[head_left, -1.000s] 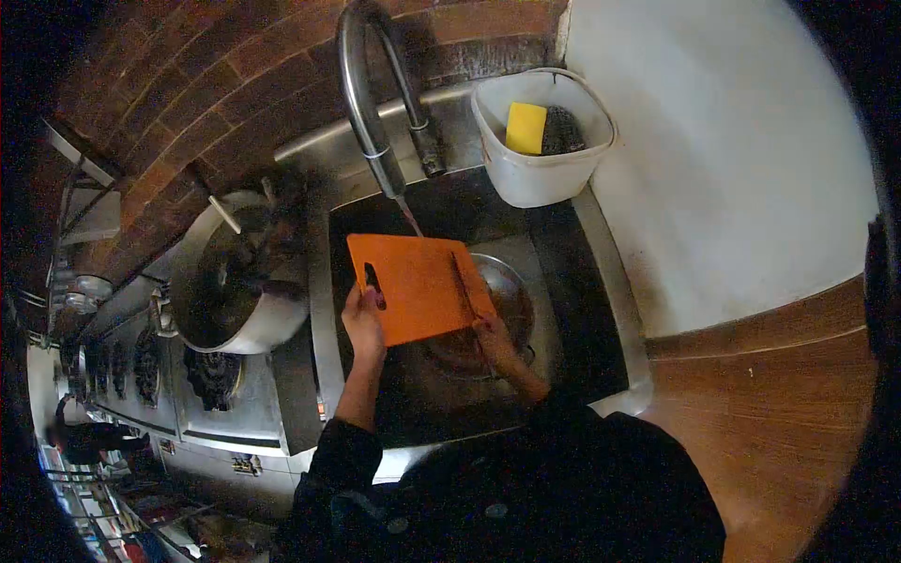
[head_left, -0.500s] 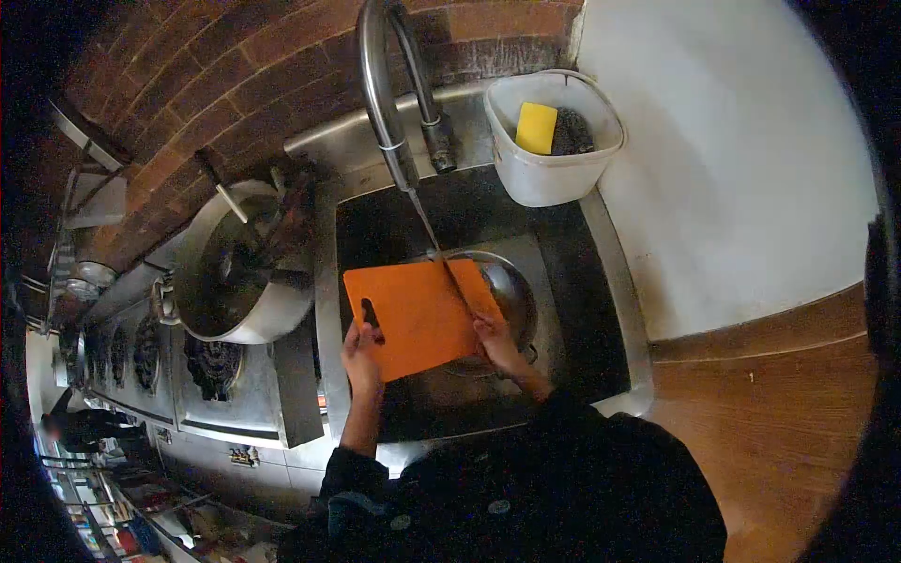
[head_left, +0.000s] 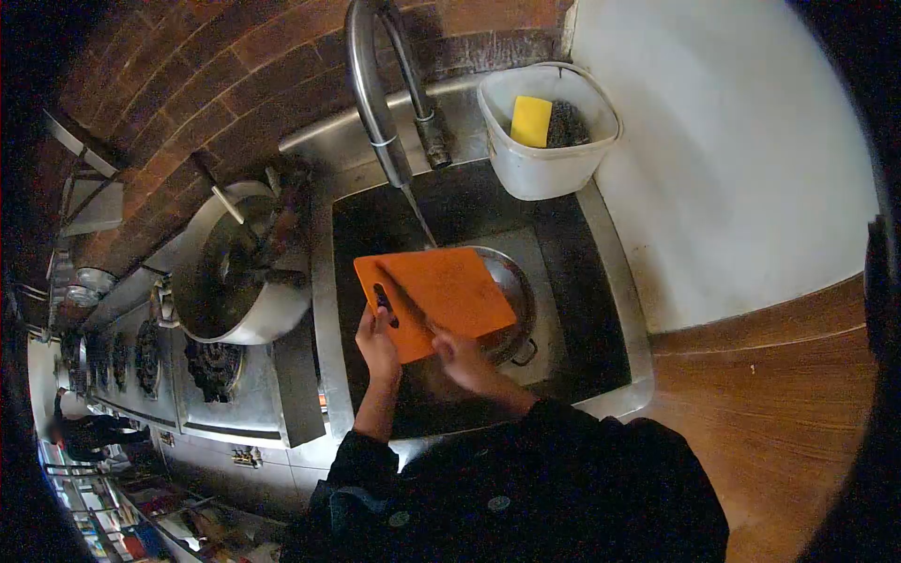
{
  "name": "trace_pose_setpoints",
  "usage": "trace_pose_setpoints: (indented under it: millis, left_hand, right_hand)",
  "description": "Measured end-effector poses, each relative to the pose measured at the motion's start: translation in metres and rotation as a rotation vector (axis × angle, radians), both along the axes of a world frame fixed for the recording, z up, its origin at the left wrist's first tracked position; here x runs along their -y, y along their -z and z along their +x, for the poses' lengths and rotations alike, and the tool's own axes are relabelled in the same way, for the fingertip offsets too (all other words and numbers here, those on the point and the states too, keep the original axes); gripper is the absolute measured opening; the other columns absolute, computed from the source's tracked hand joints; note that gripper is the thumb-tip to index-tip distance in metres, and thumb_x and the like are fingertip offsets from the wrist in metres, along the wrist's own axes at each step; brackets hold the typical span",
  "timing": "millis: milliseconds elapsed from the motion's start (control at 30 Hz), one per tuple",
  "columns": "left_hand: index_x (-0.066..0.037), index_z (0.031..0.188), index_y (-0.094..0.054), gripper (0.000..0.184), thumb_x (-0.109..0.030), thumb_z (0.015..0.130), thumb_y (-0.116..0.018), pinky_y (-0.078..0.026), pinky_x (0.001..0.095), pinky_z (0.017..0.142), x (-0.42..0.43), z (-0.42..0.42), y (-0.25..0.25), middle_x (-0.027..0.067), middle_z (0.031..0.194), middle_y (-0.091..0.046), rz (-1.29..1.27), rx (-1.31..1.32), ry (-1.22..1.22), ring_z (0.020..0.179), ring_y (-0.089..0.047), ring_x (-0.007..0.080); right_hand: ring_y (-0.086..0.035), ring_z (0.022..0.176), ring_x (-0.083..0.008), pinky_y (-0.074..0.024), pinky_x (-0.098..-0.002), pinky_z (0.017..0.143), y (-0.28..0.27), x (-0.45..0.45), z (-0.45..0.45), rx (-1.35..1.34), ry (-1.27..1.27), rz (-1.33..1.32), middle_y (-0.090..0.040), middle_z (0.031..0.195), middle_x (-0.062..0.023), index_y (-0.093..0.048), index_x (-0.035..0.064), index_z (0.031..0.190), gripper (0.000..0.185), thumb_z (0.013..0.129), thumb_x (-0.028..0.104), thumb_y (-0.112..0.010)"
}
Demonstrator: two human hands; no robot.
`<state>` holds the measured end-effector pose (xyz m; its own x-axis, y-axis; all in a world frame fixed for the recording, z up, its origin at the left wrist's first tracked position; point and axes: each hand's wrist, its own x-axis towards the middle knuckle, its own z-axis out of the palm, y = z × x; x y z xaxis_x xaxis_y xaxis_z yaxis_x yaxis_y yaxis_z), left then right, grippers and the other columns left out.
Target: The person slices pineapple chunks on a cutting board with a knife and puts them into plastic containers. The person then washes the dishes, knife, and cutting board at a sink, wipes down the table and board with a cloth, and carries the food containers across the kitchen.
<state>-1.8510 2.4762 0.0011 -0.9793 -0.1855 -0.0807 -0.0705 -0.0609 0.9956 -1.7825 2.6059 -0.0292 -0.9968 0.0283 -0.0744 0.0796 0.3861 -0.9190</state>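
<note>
An orange cutting board [head_left: 460,291] is tilted over the sink, under the stream from the faucet [head_left: 373,103]. My left hand [head_left: 377,345] grips its left edge beside the handle slot. My right hand [head_left: 462,361] is closed at the board's lower edge on a thin dark knife [head_left: 405,295], which lies slantwise across the board's left part. The knife's handle is mostly hidden by the fingers. Below the board, a round metal pan [head_left: 514,281] rests in the sink [head_left: 572,310], partly covered.
A white bucket [head_left: 540,174] with a yellow sponge [head_left: 531,122] and a dark scrubber stands at the sink's back right corner. On the left, a large pot [head_left: 246,324] holds utensils beside stove burners [head_left: 214,366]. Another person [head_left: 89,433] is at the far left.
The knife and my right hand have moved left across the board. The board first dropped lower, then rose slightly and shifted right with my left hand.
</note>
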Motion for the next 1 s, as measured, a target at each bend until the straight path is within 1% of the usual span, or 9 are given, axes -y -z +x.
trace_pose_setpoints:
  millis: [67, 200, 333, 433, 600, 767, 833, 967, 1000]
  left_hand:
    - [0.001, 0.106, -0.055, 0.023, -0.016, 0.091, -0.051, -0.038, 0.0234, 0.065, 0.005, 0.002, -0.003, -0.0006, 0.078, -0.052, 0.038, -0.031, 0.044, 0.071, -0.048, 0.0094]
    - [0.001, 0.106, -0.055, 0.024, -0.017, 0.09, -0.052, -0.039, 0.0242, 0.066, 0.008, -0.005, -0.004, -0.0001, 0.078, -0.052, 0.161, -0.048, 0.062, 0.073, -0.048, 0.0098]
    - [0.001, 0.106, -0.055, 0.021, -0.012, 0.089, -0.053, -0.04, 0.0251, 0.067, -0.01, -0.029, 0.013, -0.0002, 0.081, -0.053, 0.095, -0.017, 0.075, 0.073, -0.049, 0.0103]
    - [0.002, 0.108, -0.054, 0.023, -0.011, 0.089, -0.053, -0.04, 0.0257, 0.069, -0.028, -0.044, 0.02, 0.0007, 0.083, -0.053, 0.175, -0.092, 0.063, 0.073, -0.049, 0.0109]
    - [0.001, 0.117, -0.05, 0.03, -0.012, 0.089, -0.052, -0.044, 0.0293, 0.069, -0.022, -0.047, -0.03, 0.0025, 0.085, -0.054, 0.259, 0.009, 0.124, 0.078, -0.052, 0.0124]
    - [0.0, 0.109, -0.054, 0.023, -0.011, 0.089, -0.051, -0.043, 0.0289, 0.069, -0.029, -0.087, -0.013, 0.0025, 0.085, -0.055, 0.161, 0.034, 0.269, 0.076, -0.052, 0.0133]
    - [0.0, 0.1, -0.056, 0.016, -0.009, 0.088, -0.05, -0.042, 0.028, 0.067, -0.05, -0.11, 0.002, 0.003, 0.084, -0.055, 0.055, 0.024, 0.352, 0.074, -0.051, 0.0133]
    - [-0.006, 0.091, -0.059, 0.01, -0.012, 0.085, -0.054, -0.04, 0.0251, 0.063, -0.083, -0.141, 0.002, -0.0007, 0.08, -0.057, -0.043, 0.027, 0.48, 0.071, -0.05, 0.009]
    - [-0.005, 0.09, -0.058, 0.009, -0.01, 0.086, -0.052, -0.039, 0.0257, 0.061, -0.085, -0.141, -0.003, -0.0019, 0.079, -0.055, -0.117, 0.045, 0.477, 0.07, -0.049, 0.009]
  right_hand:
    - [-0.053, 0.103, -0.0376, -0.0418, -0.0378, 0.088, 0.033, -0.022, -0.008, -0.088, 0.108, 0.013, -0.056, 0.109, -0.0234, -0.046, 0.0034, 0.123, 0.036, 0.092, 0.021, -0.043]
    - [-0.055, 0.099, -0.038, -0.0432, -0.0385, 0.085, 0.029, -0.079, -0.004, 0.23, 0.162, 0.017, -0.057, 0.108, -0.023, -0.05, 0.0017, 0.118, 0.036, 0.093, 0.025, -0.04]
    - [-0.055, 0.096, -0.0389, -0.0438, -0.0385, 0.084, 0.015, -0.03, 0.014, 0.052, 0.105, 0.05, -0.058, 0.106, -0.0233, -0.05, 0.0021, 0.119, 0.037, 0.093, 0.026, -0.038]
    - [-0.057, 0.095, -0.0366, -0.0442, -0.0387, 0.084, -0.003, -0.02, 0.026, -0.001, 0.058, -0.048, -0.058, 0.107, -0.0229, -0.05, 0.0044, 0.121, 0.039, 0.094, 0.029, -0.035]
    - [-0.06, 0.088, -0.0275, -0.0453, -0.0363, 0.079, 0.06, -0.102, 0.025, 0.096, 0.256, -0.059, -0.061, 0.104, -0.0189, -0.042, 0.0051, 0.129, 0.043, 0.094, 0.03, -0.038]
    - [-0.058, 0.082, -0.0196, -0.0458, -0.0329, 0.074, 0.013, -0.145, 0.006, 0.304, 0.301, -0.055, -0.061, 0.1, -0.0137, -0.041, 0.0058, 0.13, 0.046, 0.094, 0.034, -0.039]
    - [-0.055, 0.074, -0.0133, -0.0449, -0.0282, 0.07, -0.01, -0.148, -0.01, -0.112, 0.247, 0.052, -0.06, 0.091, -0.0085, -0.043, 0.0048, 0.128, 0.047, 0.093, 0.035, -0.042]
    - [-0.051, 0.068, -0.0103, -0.0438, -0.0259, 0.066, -0.049, -0.146, -0.034, -0.39, 0.245, 0.21, -0.056, 0.087, -0.0055, -0.043, 0.0053, 0.128, 0.046, 0.091, 0.033, -0.047]
    - [-0.051, 0.064, -0.01, -0.0442, -0.0258, 0.061, -0.057, -0.145, -0.036, -0.335, 0.28, 0.096, -0.056, 0.082, -0.0051, -0.043, 0.0043, 0.127, 0.046, 0.09, 0.031, -0.049]
